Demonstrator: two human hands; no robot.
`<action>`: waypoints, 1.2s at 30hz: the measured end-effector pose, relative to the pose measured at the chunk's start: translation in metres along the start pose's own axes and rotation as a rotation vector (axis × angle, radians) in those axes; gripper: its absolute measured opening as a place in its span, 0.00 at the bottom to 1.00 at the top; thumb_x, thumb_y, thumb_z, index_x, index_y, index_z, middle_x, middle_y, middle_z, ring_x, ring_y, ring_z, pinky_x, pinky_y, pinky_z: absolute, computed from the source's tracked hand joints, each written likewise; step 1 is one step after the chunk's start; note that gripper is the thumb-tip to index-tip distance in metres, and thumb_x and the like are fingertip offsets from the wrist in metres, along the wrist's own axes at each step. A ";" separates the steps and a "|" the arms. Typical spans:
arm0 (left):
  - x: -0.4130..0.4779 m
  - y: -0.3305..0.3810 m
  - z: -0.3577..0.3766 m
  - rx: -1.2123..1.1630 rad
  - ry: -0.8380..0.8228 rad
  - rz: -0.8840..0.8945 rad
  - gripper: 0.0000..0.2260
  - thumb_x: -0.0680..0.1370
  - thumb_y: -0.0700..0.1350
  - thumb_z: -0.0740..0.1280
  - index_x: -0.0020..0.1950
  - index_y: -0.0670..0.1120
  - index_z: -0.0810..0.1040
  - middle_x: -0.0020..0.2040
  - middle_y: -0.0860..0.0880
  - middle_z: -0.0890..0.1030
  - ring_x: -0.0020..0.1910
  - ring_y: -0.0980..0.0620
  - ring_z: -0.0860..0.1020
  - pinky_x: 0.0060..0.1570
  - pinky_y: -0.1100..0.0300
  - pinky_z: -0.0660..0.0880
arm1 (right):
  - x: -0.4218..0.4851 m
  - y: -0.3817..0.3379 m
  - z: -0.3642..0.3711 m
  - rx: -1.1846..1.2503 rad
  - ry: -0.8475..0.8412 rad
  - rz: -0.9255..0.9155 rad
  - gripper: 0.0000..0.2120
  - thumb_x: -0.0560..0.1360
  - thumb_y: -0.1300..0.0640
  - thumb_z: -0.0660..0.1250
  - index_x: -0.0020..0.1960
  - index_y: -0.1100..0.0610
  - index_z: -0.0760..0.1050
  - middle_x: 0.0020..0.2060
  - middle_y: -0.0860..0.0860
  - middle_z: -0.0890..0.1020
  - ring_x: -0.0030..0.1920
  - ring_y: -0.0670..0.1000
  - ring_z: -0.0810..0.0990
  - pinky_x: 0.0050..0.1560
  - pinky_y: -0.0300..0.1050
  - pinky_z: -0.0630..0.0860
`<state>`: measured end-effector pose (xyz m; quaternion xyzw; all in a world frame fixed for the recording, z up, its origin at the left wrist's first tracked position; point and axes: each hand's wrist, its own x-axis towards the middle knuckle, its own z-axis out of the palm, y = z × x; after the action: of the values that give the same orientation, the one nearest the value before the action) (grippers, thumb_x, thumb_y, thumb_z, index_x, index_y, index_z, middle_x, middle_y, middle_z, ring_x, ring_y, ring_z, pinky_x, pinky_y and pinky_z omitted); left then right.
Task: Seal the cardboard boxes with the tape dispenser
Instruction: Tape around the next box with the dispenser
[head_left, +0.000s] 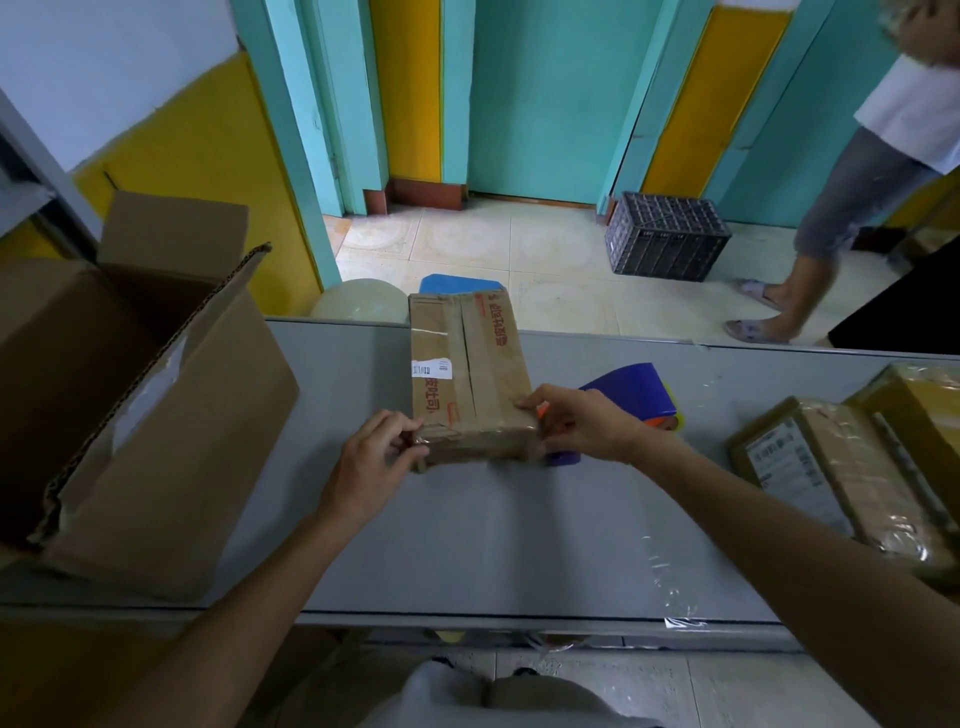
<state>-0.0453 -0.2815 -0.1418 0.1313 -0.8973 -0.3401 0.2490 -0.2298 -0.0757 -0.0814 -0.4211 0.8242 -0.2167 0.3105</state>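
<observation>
Single head-worn wide-angle view, looking forward and down across a grey table (519, 519).

The camera sits above the table's near edge, close in. Both forearms enter from the bottom corners, and the left hand (371, 457) and right hand (582, 423) meet just below mid-frame at a small cardboard box (467, 364) and a blue tape dispenser (631, 387). It faces a tiled floor (545, 249) and teal door (545, 93) beyond the far edge. An open carton (145, 415) is cropped at the left, taped parcels (841, 467) at the right. The lens bows straight lines near the borders.
</observation>
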 end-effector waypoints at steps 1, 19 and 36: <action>0.001 0.000 0.000 0.024 0.004 0.018 0.10 0.67 0.33 0.75 0.45 0.37 0.78 0.43 0.49 0.76 0.38 0.58 0.74 0.41 0.76 0.71 | 0.001 -0.001 0.003 -0.019 0.050 -0.004 0.19 0.74 0.60 0.69 0.63 0.51 0.69 0.49 0.51 0.79 0.48 0.48 0.79 0.54 0.40 0.76; 0.000 0.022 0.012 0.150 0.125 -0.272 0.20 0.66 0.50 0.76 0.50 0.43 0.72 0.42 0.47 0.76 0.39 0.47 0.75 0.36 0.58 0.67 | 0.015 -0.010 0.019 0.028 0.322 0.031 0.47 0.64 0.40 0.74 0.74 0.47 0.52 0.59 0.51 0.72 0.56 0.48 0.73 0.56 0.45 0.74; -0.001 0.022 0.021 -0.124 -0.016 -0.389 0.35 0.76 0.49 0.67 0.76 0.52 0.50 0.67 0.47 0.74 0.62 0.46 0.75 0.57 0.60 0.70 | 0.039 -0.018 0.027 0.350 0.348 0.052 0.41 0.70 0.45 0.71 0.75 0.50 0.53 0.72 0.47 0.62 0.70 0.48 0.64 0.64 0.47 0.67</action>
<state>-0.0569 -0.2534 -0.1412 0.2838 -0.8342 -0.4375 0.1791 -0.2180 -0.1205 -0.1024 -0.2960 0.8255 -0.4176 0.2376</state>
